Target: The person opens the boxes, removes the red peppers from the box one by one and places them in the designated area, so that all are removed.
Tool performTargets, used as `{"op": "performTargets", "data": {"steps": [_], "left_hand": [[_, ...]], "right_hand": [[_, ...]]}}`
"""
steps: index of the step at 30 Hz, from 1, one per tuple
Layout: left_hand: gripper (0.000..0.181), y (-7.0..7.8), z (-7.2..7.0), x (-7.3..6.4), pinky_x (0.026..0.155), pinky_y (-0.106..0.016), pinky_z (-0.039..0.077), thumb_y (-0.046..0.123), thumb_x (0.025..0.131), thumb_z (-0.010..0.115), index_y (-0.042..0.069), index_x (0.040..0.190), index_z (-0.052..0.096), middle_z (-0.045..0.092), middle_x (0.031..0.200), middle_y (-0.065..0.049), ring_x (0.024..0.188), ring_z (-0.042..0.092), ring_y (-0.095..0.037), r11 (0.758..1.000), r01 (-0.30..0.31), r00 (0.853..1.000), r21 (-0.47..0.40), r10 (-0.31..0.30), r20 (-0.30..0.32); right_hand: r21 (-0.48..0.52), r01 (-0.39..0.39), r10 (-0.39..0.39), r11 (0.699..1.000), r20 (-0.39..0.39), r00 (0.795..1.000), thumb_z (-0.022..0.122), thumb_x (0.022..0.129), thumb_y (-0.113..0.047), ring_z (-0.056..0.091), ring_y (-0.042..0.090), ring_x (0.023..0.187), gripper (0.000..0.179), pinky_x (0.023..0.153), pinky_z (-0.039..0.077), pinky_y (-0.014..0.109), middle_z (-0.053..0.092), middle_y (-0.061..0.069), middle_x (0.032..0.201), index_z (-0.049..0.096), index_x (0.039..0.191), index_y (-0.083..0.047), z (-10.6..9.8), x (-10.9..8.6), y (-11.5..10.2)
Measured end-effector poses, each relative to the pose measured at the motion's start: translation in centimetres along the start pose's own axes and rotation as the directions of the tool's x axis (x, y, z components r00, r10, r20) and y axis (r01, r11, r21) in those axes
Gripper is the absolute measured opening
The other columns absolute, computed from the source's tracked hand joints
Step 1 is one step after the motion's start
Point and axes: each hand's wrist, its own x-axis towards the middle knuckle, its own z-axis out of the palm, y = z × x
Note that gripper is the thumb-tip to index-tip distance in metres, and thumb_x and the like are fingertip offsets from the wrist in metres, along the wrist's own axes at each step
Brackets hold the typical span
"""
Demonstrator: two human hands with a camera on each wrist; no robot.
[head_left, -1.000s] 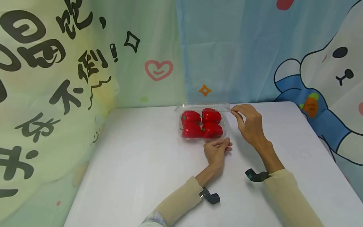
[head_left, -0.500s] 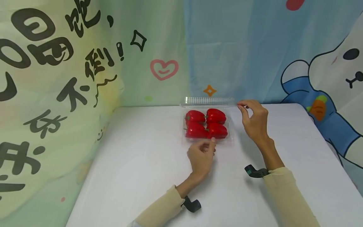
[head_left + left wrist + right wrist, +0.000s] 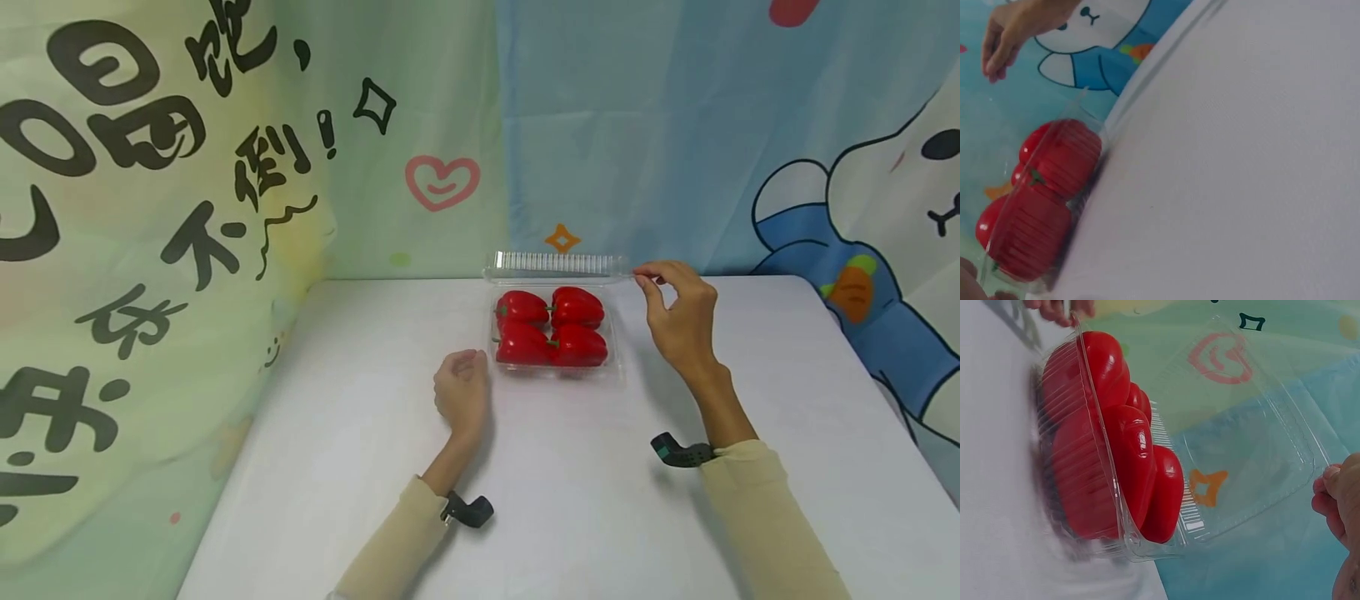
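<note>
A clear plastic clamshell container [image 3: 558, 372] holds several red bell peppers [image 3: 579, 345] with green stems. Its hinged lid [image 3: 558, 265] stands raised at the back, tilted up from the tray. My right hand [image 3: 678, 312] pinches the lid's right corner between thumb and fingertips; the right wrist view shows this edge grip at the lid [image 3: 1241, 444]. My left hand [image 3: 461, 396] is at the front left corner of the container, fingers curled. Its fingertips [image 3: 1054, 309] lie on both sides of the tray rim in the right wrist view. Only a bit of the left hand [image 3: 971, 284] shows in its own wrist view.
The container stands near the back edge of a white table [image 3: 360, 400]. Behind it hangs a printed curtain [image 3: 420, 100] with writing, a heart and a cartoon bear. Each wrist carries a small black camera mount [image 3: 681, 451].
My left hand has moved from the container's front right, along the front, to its left corner. My right hand has kept the lid's corner while the lid has swung further up and back.
</note>
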Motion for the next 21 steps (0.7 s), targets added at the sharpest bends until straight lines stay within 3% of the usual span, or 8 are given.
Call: {"op": "performTargets", "data": {"steps": [3, 8, 15, 21], "left_hand": [[0.021, -0.3, -0.2, 0.3, 0.076, -0.033, 0.058, 0.027, 0.103, 0.072, 0.008, 0.108, 0.080, 0.085, 0.097, -0.011, 0.088, 0.081, -0.026, 0.999, 0.039, 0.995, -0.031, -0.036, 0.090], [0.017, -0.4, -0.5, 0.8, 0.065, -0.018, 0.054, 0.020, 0.104, 0.073, 0.004, 0.104, 0.079, 0.084, 0.093, -0.015, 0.081, 0.080, -0.024, 0.992, 0.079, 0.984, -0.095, -0.063, 0.167], [0.013, -0.7, -1.2, 1.4, 0.073, -0.019, 0.062, 0.008, 0.103, 0.073, -0.004, 0.102, 0.077, 0.082, 0.097, -0.024, 0.075, 0.078, -0.017, 0.969, 0.123, 0.960, -0.213, -0.061, 0.273], [0.015, -0.9, -2.3, 1.2, 0.076, -0.021, 0.061, 0.009, 0.103, 0.073, -0.005, 0.103, 0.078, 0.083, 0.097, -0.024, 0.084, 0.082, -0.029, 0.978, 0.114, 0.947, -0.173, -0.054, 0.317]], "right_hand": [[0.000, 0.000, 0.000, 1.000, 0.003, 1.000, 0.070, 0.105, -0.004, 0.068, 0.036, 0.101, 0.015, 0.096, 0.044, 0.010, 0.080, 0.024, 0.112, 0.079, 0.113, 0.005, -0.1, 0.1, 0.0], [-0.003, -0.010, 0.010, 1.000, 0.009, 1.000, 0.069, 0.105, -0.003, 0.067, 0.034, 0.101, 0.015, 0.096, 0.042, 0.007, 0.080, 0.024, 0.112, 0.078, 0.114, 0.005, -0.2, 0.3, -0.1], [0.038, 0.006, -0.007, 0.999, 0.008, 1.000, 0.068, 0.105, -0.002, 0.067, 0.034, 0.099, 0.015, 0.093, 0.044, 0.016, 0.079, 0.025, 0.106, 0.078, 0.111, 0.007, -0.3, 0.8, -0.2], [0.066, -0.025, 0.023, 0.998, 0.039, 0.999, 0.069, 0.106, -0.004, 0.067, 0.025, 0.099, 0.016, 0.095, 0.045, 0.014, 0.080, 0.024, 0.108, 0.077, 0.113, 0.006, -0.4, 1.5, -0.7]]}}
